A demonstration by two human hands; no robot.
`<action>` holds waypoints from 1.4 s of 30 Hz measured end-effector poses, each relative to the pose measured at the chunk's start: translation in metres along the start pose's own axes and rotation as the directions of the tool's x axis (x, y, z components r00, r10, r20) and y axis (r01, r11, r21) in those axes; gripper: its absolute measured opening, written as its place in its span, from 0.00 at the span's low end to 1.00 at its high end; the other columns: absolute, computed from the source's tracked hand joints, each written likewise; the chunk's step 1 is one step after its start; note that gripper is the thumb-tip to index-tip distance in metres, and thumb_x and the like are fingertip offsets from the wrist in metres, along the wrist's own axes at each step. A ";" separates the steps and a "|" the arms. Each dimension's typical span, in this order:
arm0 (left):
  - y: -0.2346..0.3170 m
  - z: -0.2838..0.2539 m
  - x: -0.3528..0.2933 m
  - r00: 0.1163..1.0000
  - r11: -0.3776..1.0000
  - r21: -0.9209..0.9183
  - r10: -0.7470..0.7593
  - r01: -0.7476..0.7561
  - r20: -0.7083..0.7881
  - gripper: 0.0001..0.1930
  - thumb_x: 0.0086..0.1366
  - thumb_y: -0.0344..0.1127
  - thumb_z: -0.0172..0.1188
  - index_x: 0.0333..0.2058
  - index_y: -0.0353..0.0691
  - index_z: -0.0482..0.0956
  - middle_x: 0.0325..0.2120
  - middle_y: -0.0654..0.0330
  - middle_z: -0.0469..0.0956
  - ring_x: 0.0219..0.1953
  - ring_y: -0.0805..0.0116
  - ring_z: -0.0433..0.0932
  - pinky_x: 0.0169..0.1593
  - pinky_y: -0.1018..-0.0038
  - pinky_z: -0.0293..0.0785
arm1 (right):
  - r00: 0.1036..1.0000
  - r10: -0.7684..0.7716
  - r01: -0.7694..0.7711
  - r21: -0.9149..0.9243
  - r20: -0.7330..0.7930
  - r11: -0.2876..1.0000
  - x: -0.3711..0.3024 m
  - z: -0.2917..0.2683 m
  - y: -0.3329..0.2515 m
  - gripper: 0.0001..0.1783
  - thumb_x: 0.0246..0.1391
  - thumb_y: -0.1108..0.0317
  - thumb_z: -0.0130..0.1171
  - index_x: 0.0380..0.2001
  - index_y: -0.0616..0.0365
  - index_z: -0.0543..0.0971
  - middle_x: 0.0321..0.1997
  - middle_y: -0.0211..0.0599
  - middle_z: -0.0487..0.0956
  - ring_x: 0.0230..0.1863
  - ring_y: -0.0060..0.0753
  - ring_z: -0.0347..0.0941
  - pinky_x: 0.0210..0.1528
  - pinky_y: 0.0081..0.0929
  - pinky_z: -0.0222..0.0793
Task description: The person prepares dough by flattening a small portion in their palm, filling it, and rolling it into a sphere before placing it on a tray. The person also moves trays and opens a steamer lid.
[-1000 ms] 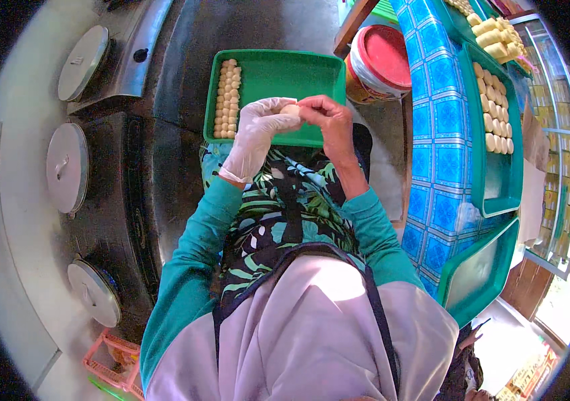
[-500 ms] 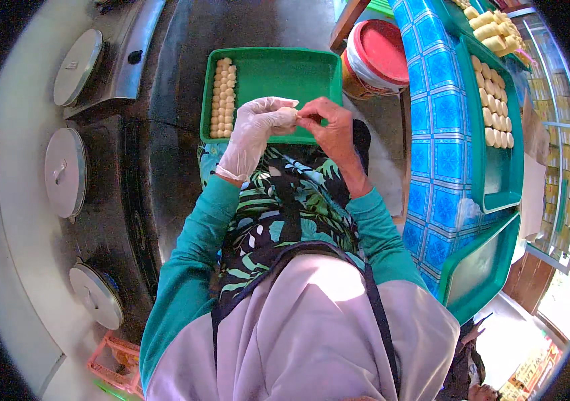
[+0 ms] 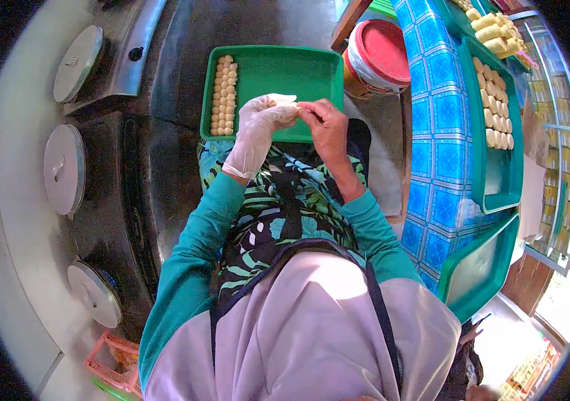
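Note:
My left hand [image 3: 259,128], in a thin white glove, is closed round a small pale dough ball that its fingers mostly hide. The bare fingertips of my right hand [image 3: 327,127] pinch at the dough beside the gloved thumb. Both hands meet over the near edge of a green tray [image 3: 285,77] that rests at my lap. Along the tray's left side sit small round dough balls [image 3: 223,97] in tight rows.
To the right, a table with a blue checked cloth [image 3: 446,160] bears another green tray [image 3: 501,177] with flattened dough rounds [image 3: 497,110]. A red-lidded bucket [image 3: 380,57] stands beyond my right hand. Round metal lids [image 3: 64,170] line the dark counter on the left.
My left hand has turned and its fingers now cover more of the dough ball. My right hand has shifted slightly left and stays pinched at it.

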State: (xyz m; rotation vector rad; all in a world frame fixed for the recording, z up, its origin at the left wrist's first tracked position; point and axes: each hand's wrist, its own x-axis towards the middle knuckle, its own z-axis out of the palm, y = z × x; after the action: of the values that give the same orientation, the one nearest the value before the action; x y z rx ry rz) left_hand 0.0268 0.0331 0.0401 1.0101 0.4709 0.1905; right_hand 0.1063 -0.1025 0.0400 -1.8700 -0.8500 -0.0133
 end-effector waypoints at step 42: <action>-0.012 -0.004 -0.002 0.996 0.929 -0.360 -0.092 0.086 0.000 0.18 0.59 0.24 0.59 0.49 0.30 0.74 0.42 0.56 0.78 0.41 0.67 0.78 0.43 0.73 0.78 | 0.989 -0.148 0.150 0.075 -0.022 0.986 0.001 0.009 0.010 0.09 0.52 0.70 0.60 0.36 0.62 0.81 0.39 0.38 0.80 0.42 0.36 0.73 0.47 0.30 0.67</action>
State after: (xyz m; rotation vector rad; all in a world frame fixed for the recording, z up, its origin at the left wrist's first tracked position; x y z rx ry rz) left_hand 0.0225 0.0291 0.0283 0.6264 0.4759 0.1962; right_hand 0.1094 -0.0973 0.0282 -1.7294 -0.9646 -0.0875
